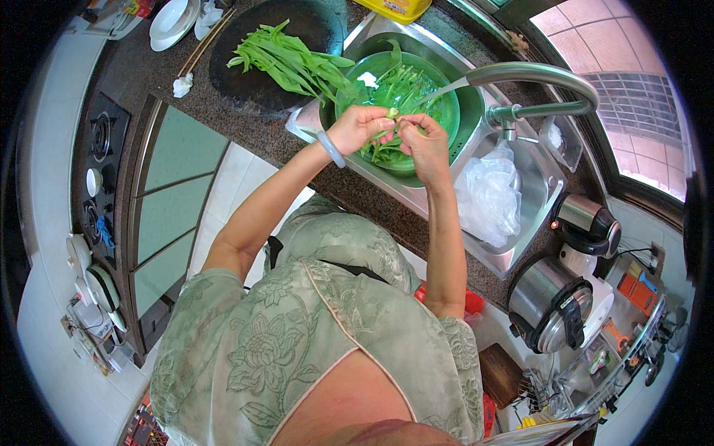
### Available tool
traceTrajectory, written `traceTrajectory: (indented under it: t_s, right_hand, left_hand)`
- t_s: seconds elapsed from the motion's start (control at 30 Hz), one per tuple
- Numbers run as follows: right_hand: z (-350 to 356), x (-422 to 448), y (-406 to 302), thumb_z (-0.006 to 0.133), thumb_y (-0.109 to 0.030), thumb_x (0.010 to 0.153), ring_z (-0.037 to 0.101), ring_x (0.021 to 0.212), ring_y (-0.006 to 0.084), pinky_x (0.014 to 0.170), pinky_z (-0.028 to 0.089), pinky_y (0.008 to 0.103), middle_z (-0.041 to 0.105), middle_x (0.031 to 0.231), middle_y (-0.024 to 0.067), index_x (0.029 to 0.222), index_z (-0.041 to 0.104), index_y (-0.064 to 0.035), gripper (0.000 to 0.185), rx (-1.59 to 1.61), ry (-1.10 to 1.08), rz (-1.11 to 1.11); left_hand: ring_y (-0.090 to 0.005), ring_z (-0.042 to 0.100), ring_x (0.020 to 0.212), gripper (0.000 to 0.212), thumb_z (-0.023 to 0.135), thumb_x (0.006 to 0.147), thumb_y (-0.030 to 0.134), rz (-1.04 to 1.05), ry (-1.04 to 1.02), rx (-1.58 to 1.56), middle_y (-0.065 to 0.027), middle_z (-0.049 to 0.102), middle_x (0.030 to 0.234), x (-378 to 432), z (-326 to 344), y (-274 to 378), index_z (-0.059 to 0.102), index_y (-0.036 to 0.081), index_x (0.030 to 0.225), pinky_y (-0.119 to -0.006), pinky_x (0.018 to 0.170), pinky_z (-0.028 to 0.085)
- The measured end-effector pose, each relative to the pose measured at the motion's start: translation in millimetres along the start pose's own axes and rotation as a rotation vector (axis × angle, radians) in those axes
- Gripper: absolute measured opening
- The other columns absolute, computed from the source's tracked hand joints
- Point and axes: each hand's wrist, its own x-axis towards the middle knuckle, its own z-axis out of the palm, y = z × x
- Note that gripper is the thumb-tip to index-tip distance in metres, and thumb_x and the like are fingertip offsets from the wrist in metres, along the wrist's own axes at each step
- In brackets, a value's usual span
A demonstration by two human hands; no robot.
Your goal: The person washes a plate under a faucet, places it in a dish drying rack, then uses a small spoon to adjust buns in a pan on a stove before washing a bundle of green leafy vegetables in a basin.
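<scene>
My left hand (362, 129), with a pale bangle at the wrist, pinches a green vegetable stem (392, 114) above the sink. The fingers of my right hand (422, 139) close on the same stem from the other side. Below both hands a green basin (453, 111) of water and leafy greens sits in the left sink bowl. Water runs into it from the curved metal faucet (535, 69). A bunch of long-leaved greens (290, 58) lies on a round dark board (245, 100), its leaf tips reaching over the sink's edge.
A clear plastic bag (488, 195) lies in the right sink bowl. Chopsticks (206, 42) and white plates (173, 25) are at the upper left of the counter. A pressure cooker (549, 304) and an electric kettle (585, 223) stand at the right. A gas stove (103, 178) is at far left.
</scene>
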Motion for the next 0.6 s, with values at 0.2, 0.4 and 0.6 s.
traceTrajectory:
  t_s: [0.2,0.4,0.6]
  right_hand:
    - [-3,3,5,0.063,-0.014,0.087,0.049,0.058,0.0049,0.049,0.037,0.0181,0.062,0.078,0.004,0.098,0.061,0.0018,0.02,0.038,-0.078,0.048]
    - [-9,7,2,0.062,-0.015,0.088,0.048,0.056,0.0051,0.049,0.037,0.0196,0.063,0.081,0.0053,0.101,0.061,0.0043,0.023,-0.065,-0.078,0.004]
    - [-14,8,-9,0.059,-0.014,0.09,0.045,0.057,0.0047,0.049,0.037,0.0197,0.061,0.079,0.0029,0.096,0.061,0.0034,0.018,-0.226,-0.173,-0.01]
  left_hand:
    - [-0.0047,0.05,0.072,0.021,0.052,0.096,0.019,-0.033,0.0,-0.03,0.0028,0.058,0.08,1,-9,-8,0.062,0.001,0.1,-0.021,0.066,0.043]
    - [-0.004,0.048,0.072,0.024,0.051,0.097,0.018,-0.035,-0.014,0.037,0.0039,0.056,0.08,-2,-8,-9,0.062,0.001,0.11,-0.021,0.065,0.042]
    - [-0.0064,0.048,0.07,0.03,0.053,0.095,0.017,-0.031,0.0,0.17,0.0033,0.058,0.084,-4,-6,-6,0.058,0.002,0.121,-0.022,0.067,0.043]
